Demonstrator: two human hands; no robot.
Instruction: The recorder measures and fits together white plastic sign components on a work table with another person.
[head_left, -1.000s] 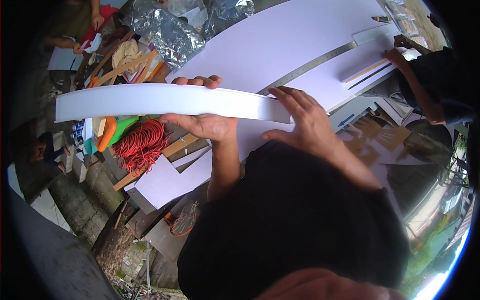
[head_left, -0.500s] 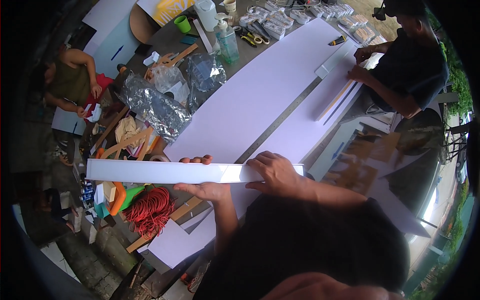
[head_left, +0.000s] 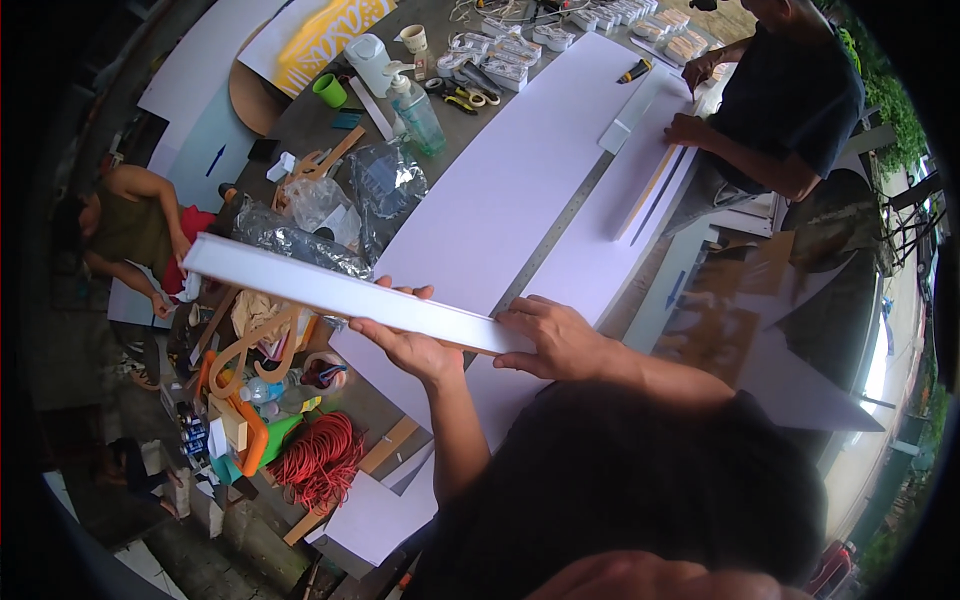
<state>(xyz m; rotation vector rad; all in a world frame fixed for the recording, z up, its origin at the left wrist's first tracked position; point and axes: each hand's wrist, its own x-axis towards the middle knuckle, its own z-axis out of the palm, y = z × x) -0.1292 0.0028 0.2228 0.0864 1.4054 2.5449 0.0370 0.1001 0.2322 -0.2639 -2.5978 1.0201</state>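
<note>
A long, narrow white channel-shaped strip (head_left: 300, 284) is held up in front of me, above the table. My left hand (head_left: 418, 345) cradles it from below near its middle, palm up, with the thumb on the near side and fingertips showing past the far edge. My right hand (head_left: 553, 338) closes over its right end from above. That end is hidden under the right hand. The strip slants, its left end lying farther from me than its right. Beneath it lies a large white sheet (head_left: 500, 180) with a steel ruler (head_left: 560, 235) along it.
At the right, a co-worker's hands (head_left: 690, 130) work by a white strip (head_left: 650, 195). Another person (head_left: 145, 225) sits at the left. Clear plastic wrap (head_left: 290, 235), a pump bottle (head_left: 417, 115), red cord (head_left: 318, 448) and an orange-handled item (head_left: 255, 435) crowd the left side. A cutter (head_left: 634, 71) rests on the sheet.
The strip's left end has swung up and away, and the strip has rolled so its shape looks narrower. Both hands still hold it. The whole view has shifted slightly.
</note>
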